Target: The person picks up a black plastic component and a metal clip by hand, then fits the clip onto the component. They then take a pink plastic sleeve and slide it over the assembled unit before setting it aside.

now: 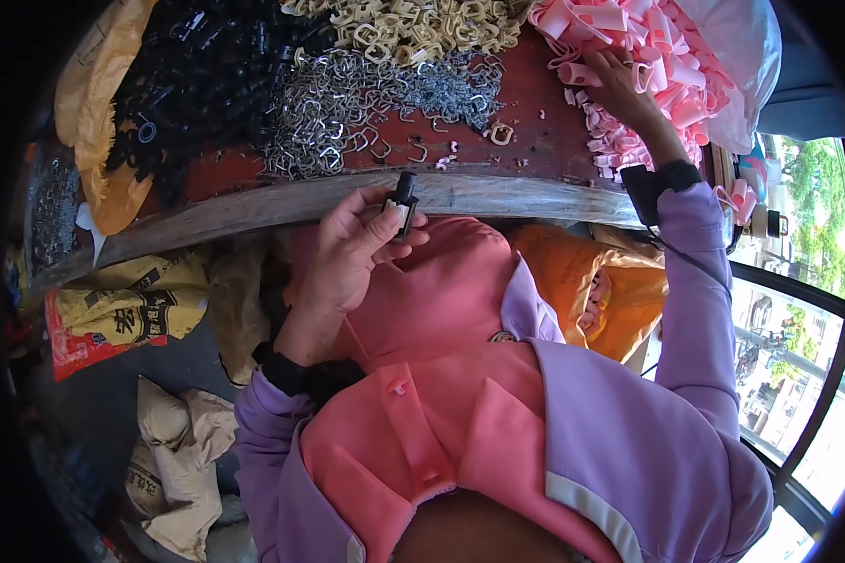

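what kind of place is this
Probably a small-parts workshop: loose heaps of black parts, bent metal pieces and pink pieces lie sorted by kind on one wood-edged bench.

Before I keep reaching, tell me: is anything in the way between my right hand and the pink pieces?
Nothing visible is: your right hand is already at the left part of the heap of pink pieces. Whether its grip is closed on one can't be told.
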A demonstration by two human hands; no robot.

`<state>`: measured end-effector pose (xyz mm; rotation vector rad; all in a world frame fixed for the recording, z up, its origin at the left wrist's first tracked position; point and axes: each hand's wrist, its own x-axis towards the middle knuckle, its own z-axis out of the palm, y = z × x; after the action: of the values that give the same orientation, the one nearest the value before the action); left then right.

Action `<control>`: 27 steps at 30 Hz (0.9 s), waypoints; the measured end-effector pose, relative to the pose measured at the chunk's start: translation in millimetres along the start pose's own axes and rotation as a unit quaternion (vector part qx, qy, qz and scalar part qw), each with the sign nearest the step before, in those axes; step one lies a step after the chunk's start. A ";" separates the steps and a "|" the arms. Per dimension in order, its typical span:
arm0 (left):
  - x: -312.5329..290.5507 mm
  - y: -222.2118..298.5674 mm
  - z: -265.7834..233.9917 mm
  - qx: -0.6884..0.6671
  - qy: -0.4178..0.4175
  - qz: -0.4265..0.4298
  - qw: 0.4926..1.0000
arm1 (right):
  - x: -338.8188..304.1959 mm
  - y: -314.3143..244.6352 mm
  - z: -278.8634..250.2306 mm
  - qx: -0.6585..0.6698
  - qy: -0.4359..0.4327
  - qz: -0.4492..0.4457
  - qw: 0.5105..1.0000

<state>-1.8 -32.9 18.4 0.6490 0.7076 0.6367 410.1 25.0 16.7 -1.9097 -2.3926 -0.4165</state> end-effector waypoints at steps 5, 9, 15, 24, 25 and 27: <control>3.3 -0.1 -5.3 0.004 0.016 0.003 1.000 | -5.1 6.4 -22.5 -0.030 -0.062 -0.019 0.997; 6.8 5.9 -6.0 0.009 0.014 0.034 0.999 | 8.8 -4.8 -9.5 -0.010 -0.042 -0.015 0.999; 2.7 13.6 -18.1 0.004 0.012 0.059 0.998 | 20.1 -19.5 -9.0 0.083 -0.050 0.026 0.995; -14.0 15.3 -35.6 0.021 0.054 0.128 0.990 | -1.0 -21.4 -88.5 0.220 -0.001 0.098 0.971; -14.4 18.1 -37.9 0.020 0.057 0.137 0.989 | 0.1 -13.8 -96.4 0.220 0.003 0.089 0.971; -15.1 22.6 -32.2 0.006 0.058 0.133 0.989 | -11.3 3.7 -105.8 0.160 0.176 0.109 0.965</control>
<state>-41.6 -19.3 21.3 0.7282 0.7385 0.9232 403.0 -10.5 116.8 -1.7544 -1.8727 -0.3005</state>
